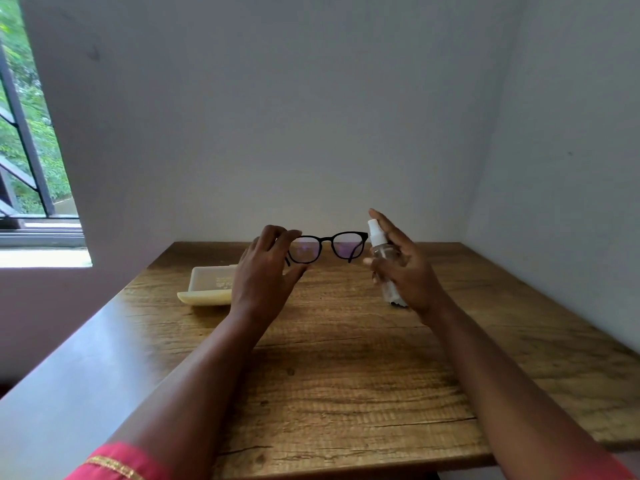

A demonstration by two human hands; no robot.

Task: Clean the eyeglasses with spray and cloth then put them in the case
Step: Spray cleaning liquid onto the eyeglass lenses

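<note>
Black-framed eyeglasses (327, 247) hang in the air above the wooden table (346, 358), lenses facing me. My left hand (263, 275) pinches their left rim between thumb and fingers. My right hand (405, 268) grips a clear spray bottle (381, 251) with a white nozzle, held just right of the glasses, with the index finger on top of the nozzle. A pale yellow glasses case (209, 285) lies open on the table at the left, partly hidden behind my left hand. I see no cloth.
White walls close the table in at the back and right. A window with a dark grille (24, 140) sits at the far left above a sill. A grey ledge (69, 375) runs along the table's left side.
</note>
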